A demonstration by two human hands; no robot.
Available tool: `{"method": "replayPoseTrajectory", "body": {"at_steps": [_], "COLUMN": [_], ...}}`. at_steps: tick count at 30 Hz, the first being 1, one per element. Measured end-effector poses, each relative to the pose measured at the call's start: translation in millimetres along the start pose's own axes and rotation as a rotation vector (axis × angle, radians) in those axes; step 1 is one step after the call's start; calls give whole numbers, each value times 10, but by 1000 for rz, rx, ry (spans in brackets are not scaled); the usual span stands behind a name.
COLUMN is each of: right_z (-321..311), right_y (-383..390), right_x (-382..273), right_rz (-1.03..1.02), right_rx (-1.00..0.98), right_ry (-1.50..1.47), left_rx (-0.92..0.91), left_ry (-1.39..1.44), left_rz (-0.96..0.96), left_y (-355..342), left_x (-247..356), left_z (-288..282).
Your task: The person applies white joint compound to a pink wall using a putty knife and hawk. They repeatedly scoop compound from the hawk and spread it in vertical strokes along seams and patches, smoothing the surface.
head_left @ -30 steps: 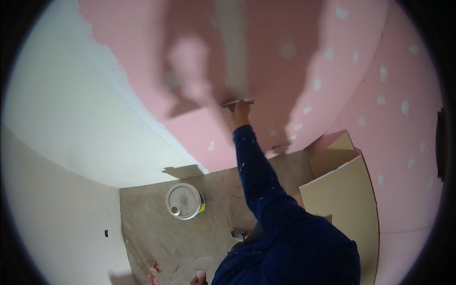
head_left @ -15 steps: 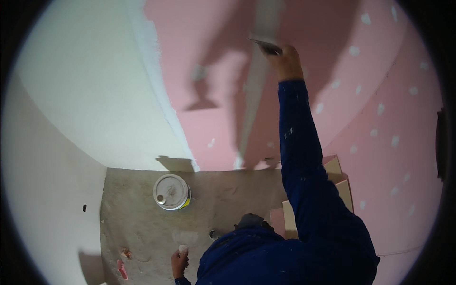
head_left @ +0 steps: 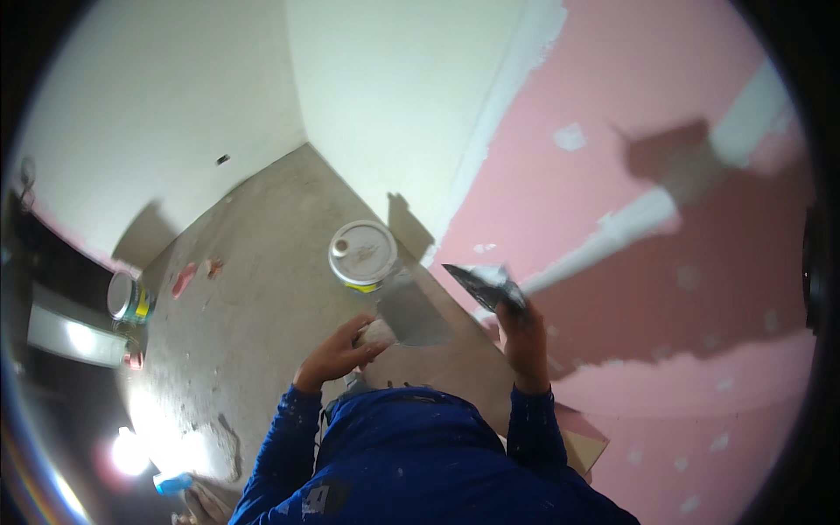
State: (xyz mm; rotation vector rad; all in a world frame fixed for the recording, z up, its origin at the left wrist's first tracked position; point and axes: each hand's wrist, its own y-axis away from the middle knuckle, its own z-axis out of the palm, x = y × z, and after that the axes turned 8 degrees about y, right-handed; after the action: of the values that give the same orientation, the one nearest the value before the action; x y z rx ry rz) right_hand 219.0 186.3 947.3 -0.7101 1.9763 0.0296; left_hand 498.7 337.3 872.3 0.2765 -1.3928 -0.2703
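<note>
My left hand point(head_left: 346, 353) is closed round the pale handle of a wide putty knife point(head_left: 415, 313), its broad grey blade angled toward my right hand. In my right hand point(head_left: 525, 339) is a second putty knife point(head_left: 472, 285), its dark blade tilted up and leftward. White compound point(head_left: 495, 274) sits on that blade. The two blades are close together in front of my body, with a small gap between them. Beyond my right hand, a white filled seam point(head_left: 617, 234) runs across the pink plasterboard wall point(head_left: 525, 219).
A lidded white bucket point(head_left: 365, 254) stands on the grey floor point(head_left: 254, 289) just past the left blade. Another bucket point(head_left: 122, 297) stands far left, near a bright lamp point(head_left: 131, 453). Board offcuts point(head_left: 584, 448) lie by my right forearm. Pink scraps point(head_left: 185, 279) lie near the left wall.
My right hand has come down from high on the pink wall to in front of my body. My left hand has risen toward it with its putty knife. The view has turned left.
</note>
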Motion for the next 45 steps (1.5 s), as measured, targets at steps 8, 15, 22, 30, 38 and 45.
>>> {"method": "replayPoseTrajectory", "body": {"at_steps": [8, 15, 22, 30, 38, 45], "right_z": [-168, 48, 479, 1545, 2973, 3687], "right_y": [625, 695, 557, 1139, 2338, 2756], "right_x": [-53, 523, 725, -166, -1158, -2137], "right_rz": [-335, -575, 79, 1309, 1042, -556], "right_rx": [-506, -687, -748, -1388, -1725, -1398], "right_ry": [34, 339, -434, -1450, -1310, -666], "left_rx": [254, 525, 727, 867, 956, 959], "left_ry": [-63, 16, 128, -138, -420, -480], "left_rz": [67, -22, -38, 43, 108, 27], "left_y": [611, 1372, 2151, 3400, 4769, 5693], "left_x": [37, -202, -401, -863, -1143, -1356], "left_z": [863, 1422, 1466, 995, 197, 40]}}
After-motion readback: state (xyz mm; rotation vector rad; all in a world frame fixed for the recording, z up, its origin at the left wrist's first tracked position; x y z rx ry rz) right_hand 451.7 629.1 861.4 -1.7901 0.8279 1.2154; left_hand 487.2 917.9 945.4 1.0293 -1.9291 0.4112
